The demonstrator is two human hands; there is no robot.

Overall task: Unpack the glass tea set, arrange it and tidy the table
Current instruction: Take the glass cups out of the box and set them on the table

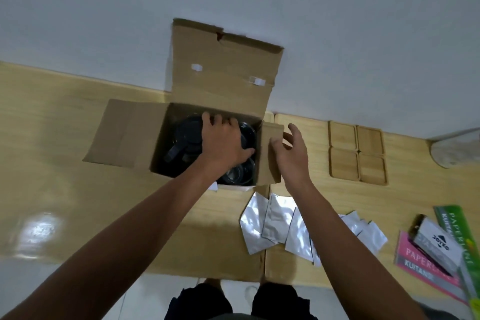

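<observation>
Cardboard box [179, 122] sits open on the wooden table [52, 138], far flap standing up, left flap lying flat. Tea set not out yet: the dark-lidded glass teapot [185, 138] is down in the left half of the box, handle pointing near-left. At least one glass cup [242, 173] shows in the near-right corner; the rest is too dark to count.

Left hand [220, 140] is inside the box, fingers spread and draped over the contents between teapot and cups. Can't tell if it's gripping anything. Right hand [291, 153] is outside, open and holding nothing, thumb against the right flap [270, 161] and pushing it out of the way.

Key relation: teapot lies straight under and just left of the left hand, so that hand is the nearer one; the lift is straight up.

Four wooden coasters [357, 153] are laid out in a square to the right. Foil packets [275, 226] are scattered near, receipt books [428, 262] at near right.
</observation>
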